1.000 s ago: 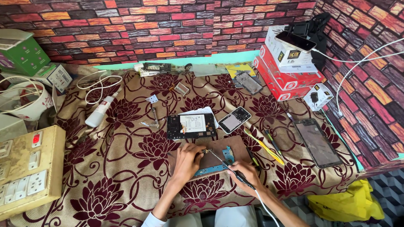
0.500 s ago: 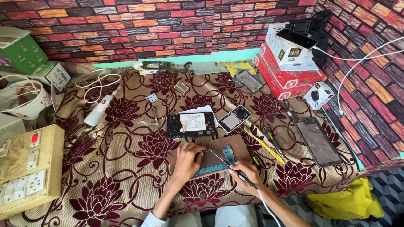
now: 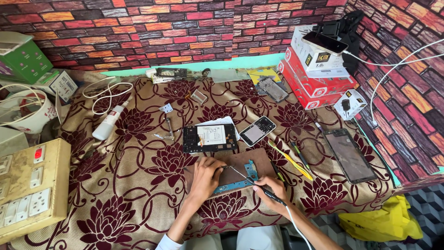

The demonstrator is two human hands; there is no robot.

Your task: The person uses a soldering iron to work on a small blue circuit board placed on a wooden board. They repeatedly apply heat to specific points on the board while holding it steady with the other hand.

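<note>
While the left hand (image 3: pixel 203 178) presses its fingers down on the blue circuit board (image 3: pixel 240 181) lying on the brown mat (image 3: pixel 252 162), the right hand (image 3: pixel 270 190) grips a soldering iron (image 3: pixel 252 181), tip on the board, so soldering looks underway and calls for steady aim.

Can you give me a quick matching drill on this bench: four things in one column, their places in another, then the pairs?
Things:
1. blue circuit board
2. white squeeze bottle
3. loose phone screen
4. soldering iron

Places:
A. far right of the cloth, lying flat
B. in the right hand, tip toward the board
C. under the left hand, on the brown mat
D. left side of the cloth, near the white cable coil

Pairs: 1-C, 2-D, 3-A, 4-B
</note>
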